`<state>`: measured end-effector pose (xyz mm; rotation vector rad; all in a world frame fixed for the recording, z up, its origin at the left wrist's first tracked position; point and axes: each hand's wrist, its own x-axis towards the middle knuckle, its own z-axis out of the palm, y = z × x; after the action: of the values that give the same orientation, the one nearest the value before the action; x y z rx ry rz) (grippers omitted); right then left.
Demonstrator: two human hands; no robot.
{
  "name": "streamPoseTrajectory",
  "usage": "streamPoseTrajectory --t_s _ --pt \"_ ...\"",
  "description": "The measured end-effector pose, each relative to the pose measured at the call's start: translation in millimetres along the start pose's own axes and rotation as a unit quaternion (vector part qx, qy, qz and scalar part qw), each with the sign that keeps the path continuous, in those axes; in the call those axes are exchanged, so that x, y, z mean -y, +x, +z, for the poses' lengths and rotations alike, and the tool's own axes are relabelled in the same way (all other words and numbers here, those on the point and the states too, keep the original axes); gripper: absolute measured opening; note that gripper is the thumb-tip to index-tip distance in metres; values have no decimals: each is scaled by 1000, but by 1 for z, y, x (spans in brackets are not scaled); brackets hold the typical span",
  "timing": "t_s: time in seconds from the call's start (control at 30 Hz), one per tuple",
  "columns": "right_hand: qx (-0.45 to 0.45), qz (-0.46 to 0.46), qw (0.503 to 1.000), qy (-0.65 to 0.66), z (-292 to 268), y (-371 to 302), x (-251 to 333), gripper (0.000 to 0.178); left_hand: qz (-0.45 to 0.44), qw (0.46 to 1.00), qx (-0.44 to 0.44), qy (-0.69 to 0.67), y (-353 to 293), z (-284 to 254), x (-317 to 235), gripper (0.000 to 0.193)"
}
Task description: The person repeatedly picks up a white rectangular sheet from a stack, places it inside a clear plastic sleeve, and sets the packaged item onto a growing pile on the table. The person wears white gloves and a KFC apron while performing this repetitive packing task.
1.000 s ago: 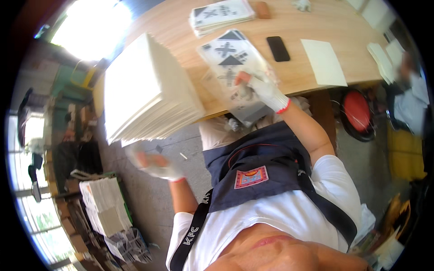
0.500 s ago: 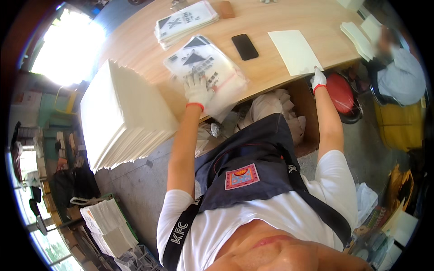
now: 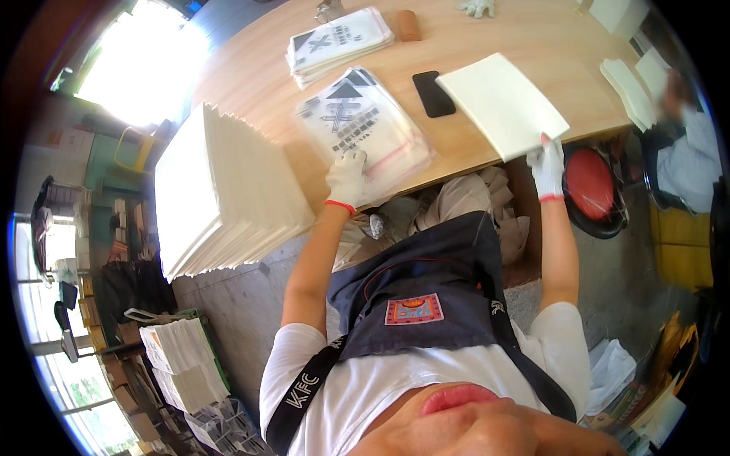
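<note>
My left hand, in a white glove with a red cuff, rests at the near edge of a pile of clear plastic bags printed with dark shapes. Its fingers are curled in and seem to pinch the top bag's edge. My right hand, gloved alike, grips the near right corner of a cream paper stack, thumb on top. The paper's far left corner overlaps a black phone. At the left stands a tall pile of white paper.
Another stack of printed bags lies farther back, beside a brown cylinder and a spare glove. A person sits at the far right by white strips. A red stool stands right of the table.
My right hand has raised the cream paper and brought it left, toward the phone. My left hand's fingers, spread on the bags before, have drawn back and curled at the near edge.
</note>
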<state>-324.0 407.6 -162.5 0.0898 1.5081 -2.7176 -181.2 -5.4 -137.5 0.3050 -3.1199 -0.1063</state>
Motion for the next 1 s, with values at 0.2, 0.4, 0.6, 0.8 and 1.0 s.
streamPoseTrajectory --t_s 0.2,0.4,0.6,0.8,1.0 --pt "148 178 973 15 52 -107 9 49 26 998 -19 -53 -6 3 11 31" --pt "142 278 950 10 64 -137 -31 49 31 997 -38 -61 -4 0 10 30" --pt "203 293 934 21 49 -133 -43 50 18 998 8 -62 3 -1 17 31" --pt "156 250 955 23 53 -142 -39 48 35 999 9 -8 -1 -14 4 28" --pt "176 262 949 17 54 -143 -33 48 6 999 35 -4 7 -6 5 29"
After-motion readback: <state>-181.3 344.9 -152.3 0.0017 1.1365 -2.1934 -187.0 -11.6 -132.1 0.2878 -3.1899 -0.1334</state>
